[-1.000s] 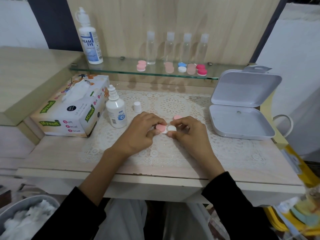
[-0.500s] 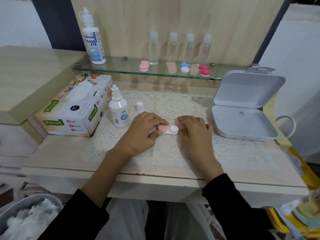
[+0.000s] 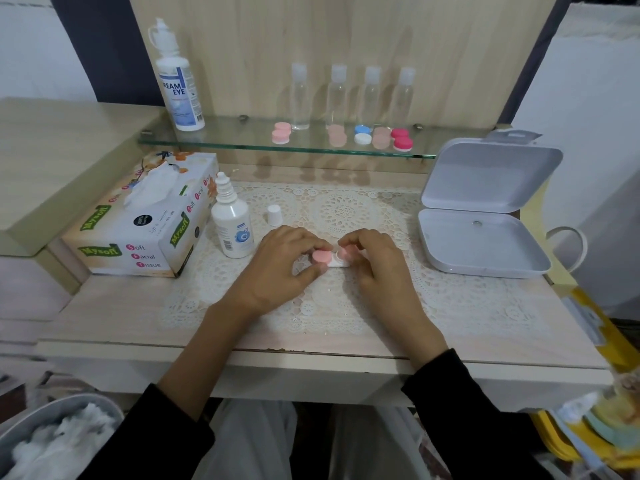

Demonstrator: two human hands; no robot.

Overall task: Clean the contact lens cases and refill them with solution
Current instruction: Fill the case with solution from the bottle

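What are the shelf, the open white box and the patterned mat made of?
Shelf: glass, see-through with a greenish edge. Open white box: probably plastic, smooth matte, rounded moulded corners. Mat: white openwork lace pattern; cloth or vinyl, cannot tell.

The contact lens case (image 3: 333,260) at centre frame has a white base and pale pink caps. Under it, the lace mat (image 3: 346,209) is white, worked in round openwork rosettes; the surface (image 3: 121,306) is pale wood grain. The tissue box (image 3: 138,244) at left is white with green banners, red dots and orange flowers. The small bottle (image 3: 232,223) is white with a blue label mark. On the upper-centre glass shelf (image 3: 242,140) sit a pink case (image 3: 281,132), a blue-and-white case (image 3: 362,134) and a deep pink case (image 3: 401,138). The open box (image 3: 481,244) at right is pale grey.
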